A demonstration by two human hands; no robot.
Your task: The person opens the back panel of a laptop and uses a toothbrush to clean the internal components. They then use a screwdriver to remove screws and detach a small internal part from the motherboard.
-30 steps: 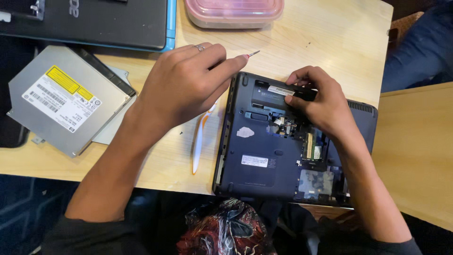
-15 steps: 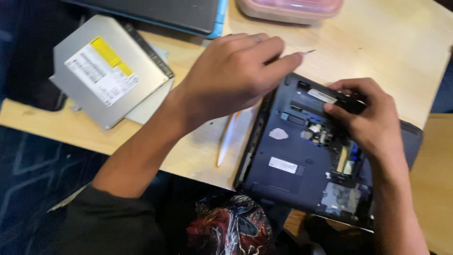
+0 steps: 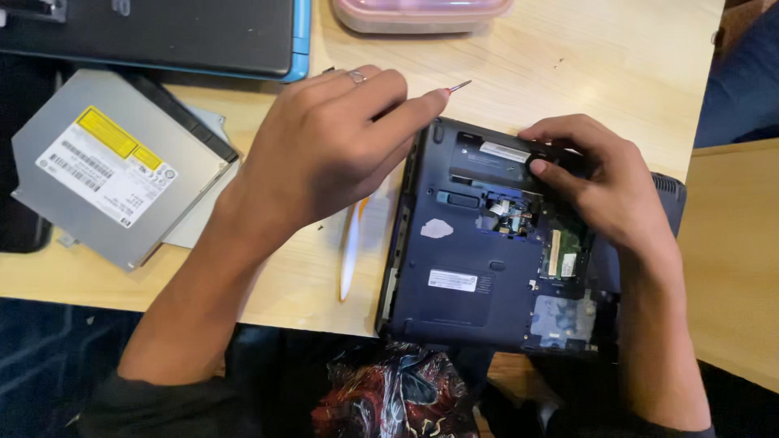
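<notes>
Laptop [image 3: 487, 268] lies bottom-up at the near table [image 3: 568, 65] edge, covers off, long axis running left-right. Left hand [image 3: 324, 154] closed around a thin screwdriver [image 3: 459, 85], tip poking out past the laptop's far-left corner, pointing far-right. Right hand [image 3: 600, 182] curled over the far edge, thumb pressing a black part; it is the nearer hand to the open bay. Silver disc drive [image 3: 105, 170] sits well left.

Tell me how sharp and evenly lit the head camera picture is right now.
Head view: mostly sharp, labels on the silver optical drive crisp; left hand and right hand unblurred; soft even light on the wooden table; darker toward the bottom edge.
</notes>
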